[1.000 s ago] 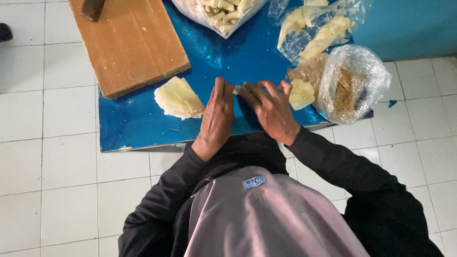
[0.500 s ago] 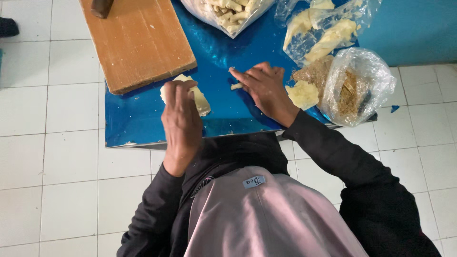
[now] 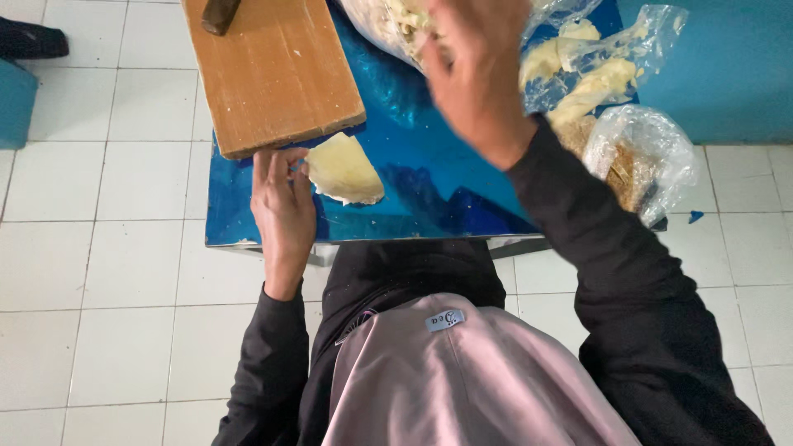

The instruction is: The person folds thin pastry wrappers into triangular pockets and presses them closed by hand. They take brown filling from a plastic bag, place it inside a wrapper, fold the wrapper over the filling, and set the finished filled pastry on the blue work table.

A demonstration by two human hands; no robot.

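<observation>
Up top, a clear plastic bag (image 3: 388, 29) holds pale chunks, and my right hand (image 3: 475, 70) is raised over its mouth, blurred, so I cannot tell whether it grips anything. Two more bags sit at the right: one (image 3: 595, 70) with yellowish pieces, one (image 3: 640, 157) with brownish bits. My left hand (image 3: 281, 202) lies flat, fingers spread, touching the pale yellow flat piece (image 3: 343, 169) just below the wooden board (image 3: 273, 70). That piece looks thin, smooth and ragged-edged. Bare blue tabletop (image 3: 429, 198) stretches between it and the table's near edge.
</observation>
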